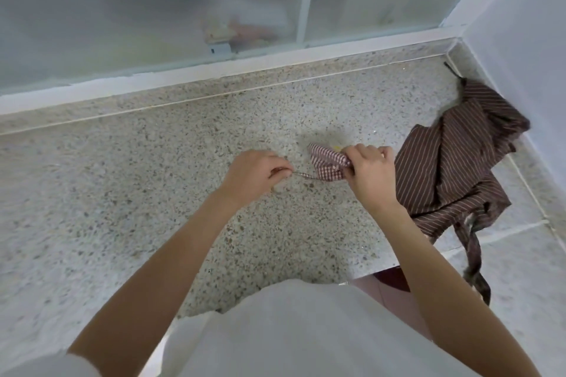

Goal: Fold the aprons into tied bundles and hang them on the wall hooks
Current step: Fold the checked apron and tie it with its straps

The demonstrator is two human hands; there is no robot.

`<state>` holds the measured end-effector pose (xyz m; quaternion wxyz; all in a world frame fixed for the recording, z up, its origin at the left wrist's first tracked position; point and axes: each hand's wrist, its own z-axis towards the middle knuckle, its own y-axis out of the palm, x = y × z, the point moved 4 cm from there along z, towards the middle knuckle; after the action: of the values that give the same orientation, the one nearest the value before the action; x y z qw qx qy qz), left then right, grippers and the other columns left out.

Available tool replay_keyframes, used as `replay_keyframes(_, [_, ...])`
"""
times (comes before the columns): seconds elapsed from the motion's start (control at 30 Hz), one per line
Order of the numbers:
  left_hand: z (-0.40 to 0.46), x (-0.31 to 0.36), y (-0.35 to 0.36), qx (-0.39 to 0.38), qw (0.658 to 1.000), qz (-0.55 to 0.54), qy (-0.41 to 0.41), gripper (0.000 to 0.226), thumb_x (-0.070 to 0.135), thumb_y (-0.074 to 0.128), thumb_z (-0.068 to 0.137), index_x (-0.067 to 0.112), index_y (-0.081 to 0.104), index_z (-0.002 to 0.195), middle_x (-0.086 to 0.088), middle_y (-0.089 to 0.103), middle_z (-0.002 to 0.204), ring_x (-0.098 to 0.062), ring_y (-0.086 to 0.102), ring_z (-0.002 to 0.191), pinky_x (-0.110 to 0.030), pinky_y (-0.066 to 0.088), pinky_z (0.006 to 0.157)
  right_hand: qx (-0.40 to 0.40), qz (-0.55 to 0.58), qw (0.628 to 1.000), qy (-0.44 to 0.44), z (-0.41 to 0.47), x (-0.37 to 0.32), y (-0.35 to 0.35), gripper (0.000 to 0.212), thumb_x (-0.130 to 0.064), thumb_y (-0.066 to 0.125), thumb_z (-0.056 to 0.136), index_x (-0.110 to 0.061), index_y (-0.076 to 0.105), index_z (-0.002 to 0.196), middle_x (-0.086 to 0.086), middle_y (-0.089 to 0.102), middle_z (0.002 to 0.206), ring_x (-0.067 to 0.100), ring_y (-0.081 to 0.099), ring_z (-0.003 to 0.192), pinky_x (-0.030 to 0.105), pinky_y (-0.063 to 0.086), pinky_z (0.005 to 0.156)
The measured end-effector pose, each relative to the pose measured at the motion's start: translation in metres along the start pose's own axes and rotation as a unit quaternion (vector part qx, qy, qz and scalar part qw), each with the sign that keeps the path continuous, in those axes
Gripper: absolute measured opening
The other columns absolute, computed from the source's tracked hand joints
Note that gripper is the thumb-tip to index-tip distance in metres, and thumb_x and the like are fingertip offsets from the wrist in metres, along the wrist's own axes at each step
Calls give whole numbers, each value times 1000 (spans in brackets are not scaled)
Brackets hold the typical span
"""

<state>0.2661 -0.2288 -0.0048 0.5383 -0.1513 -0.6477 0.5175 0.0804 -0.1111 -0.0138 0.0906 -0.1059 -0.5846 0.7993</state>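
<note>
R hand [369,176] grips checked bundle [327,164], L hand [255,176] pinches tie [303,175] leftward

Desk [153,193]: speckled stone surface, pale grey with brown flecks, running left to right beneath a frosted window at the far side, meeting a white wall on the right. On it, right side near the corner: one brown striped apron [453,159], crumpled and unfolded, its strap [474,257] trailing over the near edge.

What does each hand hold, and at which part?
The right hand grips the folded checked apron at its right end; the left hand pinches its strap.
</note>
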Motion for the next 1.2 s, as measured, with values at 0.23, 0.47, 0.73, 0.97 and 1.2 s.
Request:
replay_keyframes(0.23, [21,-5,-27,18,989,-142,-36,18,27,64,86,23,71,103,5,71,98,-7,65,87,-26,48,85,-162,492,854,-48,2,-36,-16,31,-18,74,75,-12,66,105,-1,59,123,15,52,117,38,41,101])
replay_keyframes(0.47, [-5,-14,-2,-54,960,-239,-138,21,16,61,88,7,68,106,-5,68,109,-4,60,82,-24,48,86,-169,725,644,178,21,-45,-36,59,-42,80,65,-13,56,111,-4,66,108,14,60,105,23,49,87])
replay_keyframes(0.73, [-9,3,7,43,929,-336,-147,20,18,49,96,23,58,114,15,57,119,2,52,111,-18,39,101,-59,721,608,328,33,-40,-34,32,-15,67,84,-7,60,114,6,69,108,20,65,102,35,49,91])
replay_keyframes(0.97, [5,34,29,-8,905,-406,-124,25,17,52,94,22,50,118,20,57,114,11,52,109,-15,39,100,-43,739,567,362,37,-38,-36,29,-8,62,87,-3,60,115,11,67,111,24,63,104,38,48,97])
replay_keyframes(1.2, [5,38,43,-40,907,-394,-142,31,27,46,97,18,45,127,21,53,118,2,46,119,-31,35,107,-23,773,503,384,37,-39,-42,27,-6,60,87,-4,59,115,11,66,113,20,64,101,32,50,92])
